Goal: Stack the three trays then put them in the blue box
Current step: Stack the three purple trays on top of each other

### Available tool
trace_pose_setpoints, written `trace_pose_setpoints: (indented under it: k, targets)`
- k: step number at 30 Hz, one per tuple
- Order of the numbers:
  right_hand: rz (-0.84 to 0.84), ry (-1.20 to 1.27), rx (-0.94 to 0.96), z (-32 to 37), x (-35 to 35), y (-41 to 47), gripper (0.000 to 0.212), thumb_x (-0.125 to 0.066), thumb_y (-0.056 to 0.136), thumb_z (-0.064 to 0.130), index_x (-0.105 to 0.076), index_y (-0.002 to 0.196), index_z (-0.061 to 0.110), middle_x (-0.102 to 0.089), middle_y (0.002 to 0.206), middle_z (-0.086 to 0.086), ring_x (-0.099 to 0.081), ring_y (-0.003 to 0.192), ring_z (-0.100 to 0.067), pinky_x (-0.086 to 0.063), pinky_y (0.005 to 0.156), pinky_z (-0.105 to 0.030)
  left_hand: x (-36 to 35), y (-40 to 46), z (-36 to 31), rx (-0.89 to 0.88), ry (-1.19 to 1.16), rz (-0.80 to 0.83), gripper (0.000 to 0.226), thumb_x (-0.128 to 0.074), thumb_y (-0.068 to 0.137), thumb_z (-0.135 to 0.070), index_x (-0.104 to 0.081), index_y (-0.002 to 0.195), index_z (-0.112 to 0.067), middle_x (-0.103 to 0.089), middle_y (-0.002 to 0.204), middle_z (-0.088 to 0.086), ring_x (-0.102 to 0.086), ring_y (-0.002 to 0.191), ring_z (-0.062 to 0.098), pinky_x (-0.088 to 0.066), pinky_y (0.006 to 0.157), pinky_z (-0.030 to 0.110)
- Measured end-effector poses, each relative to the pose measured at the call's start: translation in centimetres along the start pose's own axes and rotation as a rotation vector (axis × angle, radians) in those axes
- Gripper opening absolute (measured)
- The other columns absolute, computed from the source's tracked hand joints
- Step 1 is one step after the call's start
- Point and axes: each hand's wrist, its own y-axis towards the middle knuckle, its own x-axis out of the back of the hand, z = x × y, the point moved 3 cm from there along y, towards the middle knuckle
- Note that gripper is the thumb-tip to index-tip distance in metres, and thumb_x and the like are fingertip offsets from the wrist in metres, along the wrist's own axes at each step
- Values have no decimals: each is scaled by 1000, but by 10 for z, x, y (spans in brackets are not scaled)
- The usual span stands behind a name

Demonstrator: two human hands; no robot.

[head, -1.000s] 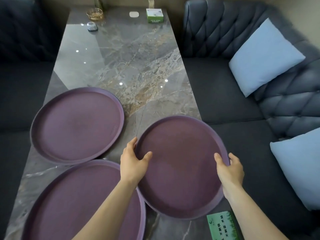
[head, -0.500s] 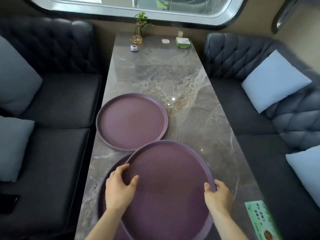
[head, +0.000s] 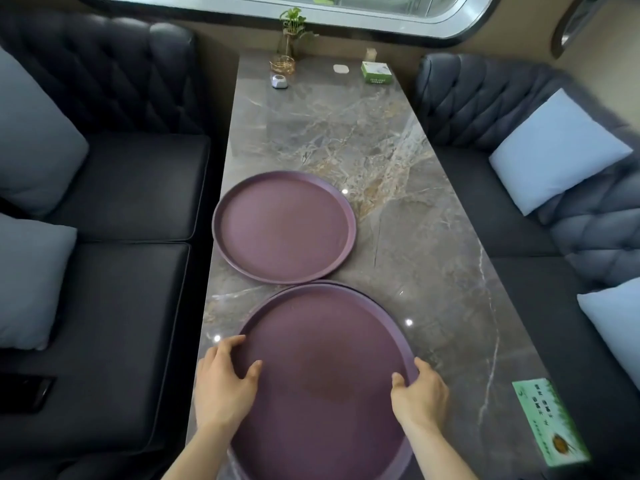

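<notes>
Hands first: your left hand (head: 221,382) and right hand (head: 420,393) have fingers clasping opposite rims of the top tray (head: 322,368), nested on another tray. Stiff, light, probably slick; grip rims. Beyond it, the third tray (head: 284,226) lies on the worktop (head: 398,168).

Restaurant booth, tufted sofas (head: 114,98), marble table (head: 398,209)

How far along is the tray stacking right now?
Done: one purple tray sits on another, the lower tray's rim peeking out at the far edge. In hand: left hand and right hand grip the top tray. Left: add the third tray, then box the stack; no blue box is in view.
</notes>
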Motion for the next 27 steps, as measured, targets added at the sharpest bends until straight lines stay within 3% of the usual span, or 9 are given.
trace_pose_setpoints:
  k: [10, 15, 19, 23, 27]
  targets:
    - [-116, -12, 56, -4, -1, 14, 51, -74, 78, 8, -63, 128, 14, -70, 120, -10, -61, 114, -34, -51, 92, -45, -16, 4, 5, -66, -30, 5, 63, -81, 71, -22, -53, 127, -29, -46, 127, -4, -47, 120, 25, -42, 101, 43]
    - [-139, 43, 30, -7, 2, 27, 35, -68, 78, -6, -74, 109, 10, -73, 101, -12, -64, 99, -36, -49, 80, -39, -31, 0, 11, -131, 94, -42, 77, -83, 70, -27, -49, 138, -27, -42, 137, 2, -43, 123, 29, -39, 102, 48]
    - [-131, 45, 38, -7, 2, 34, 37, -67, 78, -6, -75, 109, 13, -75, 102, -10, -66, 99, -33, -46, 78, -32, -37, -1, 15, -155, 144, -64, 73, -79, 75, -32, -46, 140, -29, -39, 141, 4, -42, 125, 31, -38, 102, 50]
    - [-158, 2, 89, -8, -3, 33, 37, -69, 78, -4, -76, 108, 15, -75, 99, -8, -66, 95, -34, -48, 76, -35, -39, -3, 16, -182, 172, -73, 68, -77, 78, -34, -47, 139, -31, -38, 145, 2, -41, 129, 30, -36, 104, 50]
    - [-182, -31, 142, -10, -5, 31, 37, -70, 77, -5, -76, 107, 14, -73, 92, -9, -66, 86, -36, -40, 66, -32, -41, -5, 17, -212, 206, -79, 62, -75, 80, -36, -49, 137, -31, -37, 148, 3, -40, 130, 31, -36, 103, 51]
